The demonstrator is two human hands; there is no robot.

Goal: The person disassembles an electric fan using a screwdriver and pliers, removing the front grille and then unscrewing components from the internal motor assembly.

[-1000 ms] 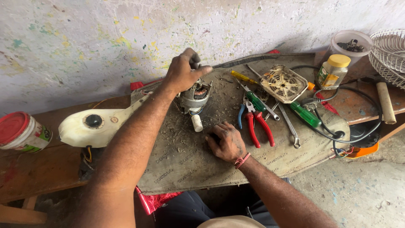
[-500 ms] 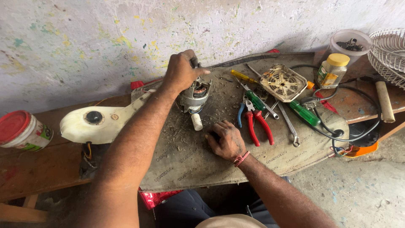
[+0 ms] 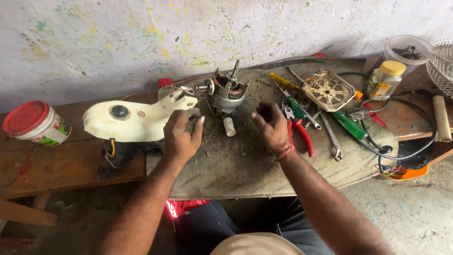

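Both hands (image 3: 181, 137) (image 3: 270, 126) empty; motor (image 3: 228, 93) just beyond, untouched.

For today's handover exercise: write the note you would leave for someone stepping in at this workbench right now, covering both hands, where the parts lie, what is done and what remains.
Left hand: empty, fingers spread, just in front of the cream plastic fan housing.
Right hand: loosely curled, holding nothing I can see, beside the red-handled pliers.
The bare metal fan motor with upright shaft stands on the grey mat, untouched, with a small white cylinder in front of it.
Done: motor is out of its cover.
Left: motor and housing lie loose and open; green screwdrivers and spanners wait to the right.
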